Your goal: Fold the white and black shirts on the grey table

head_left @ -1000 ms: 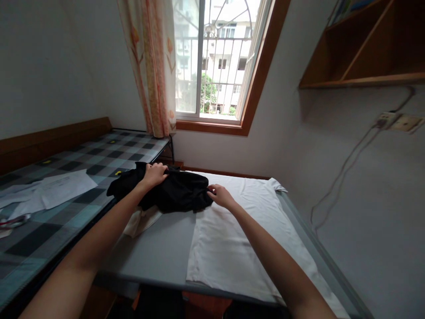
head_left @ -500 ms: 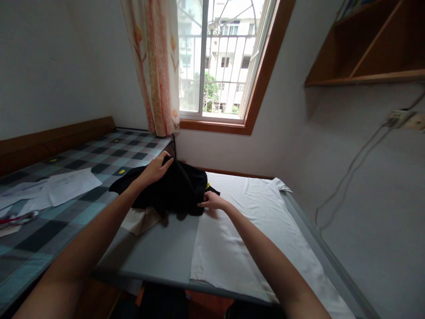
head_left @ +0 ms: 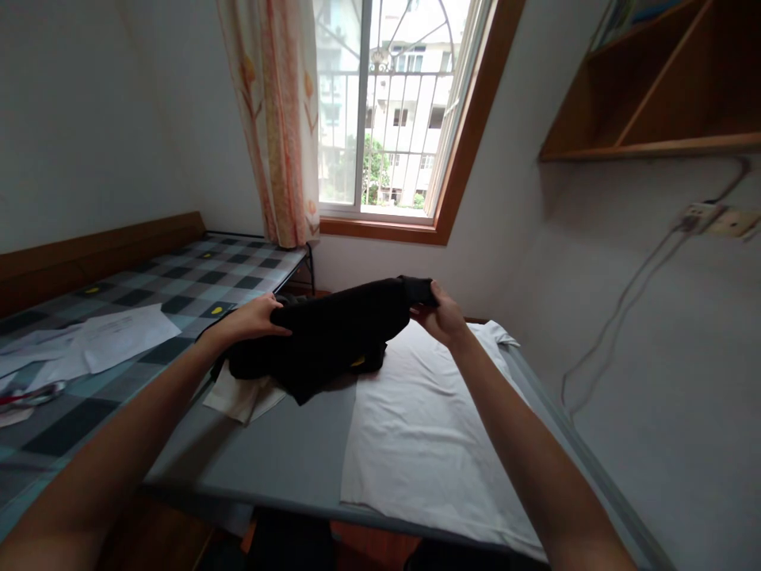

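Observation:
A black garment (head_left: 338, 325) stretches between my two hands above the grey table (head_left: 261, 452). My left hand (head_left: 255, 319) grips its left part. At its upper right corner, my right hand (head_left: 441, 316) pinches the raised edge. The lower part hangs down, with a small yellow patch near more black cloth. Beneath the left side lies a beige cloth (head_left: 241, 395). A white shirt (head_left: 422, 428) is spread flat on the right half of the table, partly under my right forearm.
On the left is a bed with a checkered cover (head_left: 154, 357), holding papers (head_left: 124, 337) and a red-handled item. A curtain (head_left: 288, 127) hangs by the window. Cables (head_left: 618, 309) run down the right wall below a wooden shelf (head_left: 648, 147).
My right hand has moved up and to the right, lifting and stretching the black garment's edge. My left hand has moved slightly left and down, still holding the cloth.

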### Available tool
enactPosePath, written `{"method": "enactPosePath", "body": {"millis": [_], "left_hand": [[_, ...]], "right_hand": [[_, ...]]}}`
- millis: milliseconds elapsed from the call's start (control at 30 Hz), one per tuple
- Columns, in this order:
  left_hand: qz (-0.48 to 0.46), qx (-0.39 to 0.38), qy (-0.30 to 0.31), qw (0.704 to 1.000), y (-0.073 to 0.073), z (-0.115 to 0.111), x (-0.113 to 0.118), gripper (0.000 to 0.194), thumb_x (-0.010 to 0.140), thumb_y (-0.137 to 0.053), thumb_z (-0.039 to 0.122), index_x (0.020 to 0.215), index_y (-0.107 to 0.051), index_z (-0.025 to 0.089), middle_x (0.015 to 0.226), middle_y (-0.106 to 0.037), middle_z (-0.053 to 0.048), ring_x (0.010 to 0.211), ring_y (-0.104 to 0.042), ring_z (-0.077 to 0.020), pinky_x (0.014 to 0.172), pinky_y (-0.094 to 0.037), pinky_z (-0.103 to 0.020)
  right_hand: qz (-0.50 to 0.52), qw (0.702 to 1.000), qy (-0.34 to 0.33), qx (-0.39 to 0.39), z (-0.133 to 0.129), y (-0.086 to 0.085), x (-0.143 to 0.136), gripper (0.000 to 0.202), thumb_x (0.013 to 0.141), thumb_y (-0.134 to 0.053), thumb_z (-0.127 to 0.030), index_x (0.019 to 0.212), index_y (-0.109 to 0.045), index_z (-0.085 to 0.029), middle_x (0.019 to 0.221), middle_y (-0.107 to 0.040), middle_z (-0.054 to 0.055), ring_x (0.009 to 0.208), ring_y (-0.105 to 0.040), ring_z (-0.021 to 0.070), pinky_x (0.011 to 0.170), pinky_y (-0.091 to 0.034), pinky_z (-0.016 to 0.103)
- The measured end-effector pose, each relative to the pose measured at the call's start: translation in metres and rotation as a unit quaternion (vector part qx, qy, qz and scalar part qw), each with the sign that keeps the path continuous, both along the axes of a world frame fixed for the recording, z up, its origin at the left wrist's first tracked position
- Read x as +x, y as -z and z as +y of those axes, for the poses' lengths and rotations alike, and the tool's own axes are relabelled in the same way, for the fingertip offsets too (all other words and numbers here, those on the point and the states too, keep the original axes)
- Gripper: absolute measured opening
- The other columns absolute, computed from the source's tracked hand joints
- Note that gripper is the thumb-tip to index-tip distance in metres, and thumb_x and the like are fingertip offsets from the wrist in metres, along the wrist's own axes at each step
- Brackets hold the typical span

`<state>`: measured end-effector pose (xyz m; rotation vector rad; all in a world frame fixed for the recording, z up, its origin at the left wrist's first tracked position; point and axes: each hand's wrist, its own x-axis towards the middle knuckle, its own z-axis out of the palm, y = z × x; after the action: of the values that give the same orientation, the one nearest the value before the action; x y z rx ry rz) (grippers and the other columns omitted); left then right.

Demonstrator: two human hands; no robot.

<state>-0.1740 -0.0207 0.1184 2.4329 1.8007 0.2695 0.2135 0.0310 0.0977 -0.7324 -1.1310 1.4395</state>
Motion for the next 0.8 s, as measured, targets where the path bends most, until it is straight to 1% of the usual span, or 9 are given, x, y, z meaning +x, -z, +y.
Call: {"method": "enactPosePath", "body": {"millis": [67,233,300,367,467,567,667,733,800], "left_hand": [[0.021,0.025,-0.012,0.999,0.000,0.003,0.002,0.041,0.064,-0.065,0.059,0.080,-0.070,0.021,0.093,-0.069,-0.007,0.091,-0.062,-0.0287,0.079,-0.046,-0.036],[0.000,-0.010,-0.024,1.000,0.002,0.008,0.005,0.052,0.062,-0.068,0.056,0.102,-0.066,0.022,0.094,-0.071,-0.004,0.092,-0.062,-0.0285,0.083,-0.043,-0.037],[-0.001,0.003,-0.033,0.999,0.002,0.009,0.002,0.050,0.061,-0.069,0.053,0.101,-0.067,0.022,0.094,-0.071,-0.004,0.096,-0.061,-0.0302,0.084,-0.042,-0.037],[-0.010,0.024,-0.053,0.998,-0.004,0.012,-0.002,0.041,0.065,-0.064,0.052,0.092,-0.069,0.021,0.088,-0.071,-0.004,0.095,-0.062,-0.0306,0.082,-0.042,-0.037],[-0.060,0.080,-0.092,0.991,-0.024,0.024,-0.005,0.038,0.073,-0.054,0.052,0.087,-0.068,0.019,0.083,-0.070,-0.004,0.087,-0.062,-0.0273,0.074,-0.044,-0.032],[-0.115,0.162,-0.130,0.971,-0.052,0.041,0.004,0.037,0.077,-0.050,0.044,0.096,-0.066,0.017,0.090,-0.070,-0.006,0.084,-0.062,-0.0245,0.073,-0.044,-0.030],[-0.127,0.231,-0.141,0.954,-0.075,0.062,0.028,0.035,0.079,-0.050,0.035,0.104,-0.063,0.015,0.100,-0.068,-0.009,0.093,-0.060,-0.0249,0.081,-0.043,-0.032],[-0.133,0.257,-0.138,0.947,-0.085,0.075,0.048,0.034,0.080,-0.048,0.030,0.108,-0.061,0.014,0.103,-0.066,-0.009,0.099,-0.058,-0.0251,0.087,-0.042,-0.035],[-0.144,0.283,-0.131,0.939,-0.091,0.086,0.068,0.035,0.081,-0.047,0.025,0.112,-0.059,0.015,0.107,-0.064,-0.009,0.103,-0.056,-0.0251,0.091,-0.040,-0.037]], "right_hand": [[0.018,1.000,0.008,0.006,-0.003,-0.017,0.010,0.032,0.086,-0.049,-0.057,0.095,-0.057,-0.026,0.092,-0.069,0.001,0.085,-0.065,0.0202,0.075,-0.055,0.037],[0.065,0.993,0.066,0.077,-0.020,-0.057,0.031,0.032,0.086,-0.052,-0.055,0.094,-0.064,-0.026,0.090,-0.070,0.002,0.099,-0.064,0.0213,0.080,-0.055,0.037],[0.070,0.987,0.090,0.110,-0.028,-0.077,0.042,0.031,0.087,-0.052,-0.053,0.093,-0.065,-0.026,0.093,-0.070,0.002,0.103,-0.063,0.0205,0.084,-0.053,0.036],[0.062,0.984,0.098,0.131,-0.034,-0.096,0.053,0.030,0.088,-0.050,-0.051,0.093,-0.066,-0.026,0.096,-0.070,0.002,0.104,-0.062,0.0201,0.086,-0.052,0.036],[0.072,0.981,0.092,0.157,-0.037,-0.120,0.072,0.030,0.092,-0.044,-0.045,0.093,-0.067,-0.025,0.101,-0.070,0.003,0.101,-0.062,0.0188,0.089,-0.049,0.037],[0.092,0.976,0.107,0.166,-0.029,-0.134,0.091,0.031,0.095,-0.041,-0.040,0.090,-0.067,-0.024,0.097,-0.070,0.004,0.093,-0.063,0.0171,0.091,-0.047,0.037],[0.100,0.971,0.145,0.164,-0.020,-0.142,0.109,0.032,0.096,-0.039,-0.035,0.085,-0.067,-0.024,0.091,-0.071,0.004,0.086,-0.064,0.0154,0.089,-0.046,0.037],[0.116,0.965,0.170,0.163,-0.020,-0.150,0.120,0.035,0.097,-0.037,-0.033,0.081,-0.067,-0.025,0.089,-0.073,0.004,0.085,-0.066,0.0148,0.087,-0.048,0.037],[0.154,0.957,0.180,0.166,-0.027,-0.162,0.131,0.039,0.097,-0.035,-0.032,0.078,-0.068,-0.024,0.089,-0.074,0.005,0.090,-0.067,0.0156,0.083,-0.050,0.036]]}}
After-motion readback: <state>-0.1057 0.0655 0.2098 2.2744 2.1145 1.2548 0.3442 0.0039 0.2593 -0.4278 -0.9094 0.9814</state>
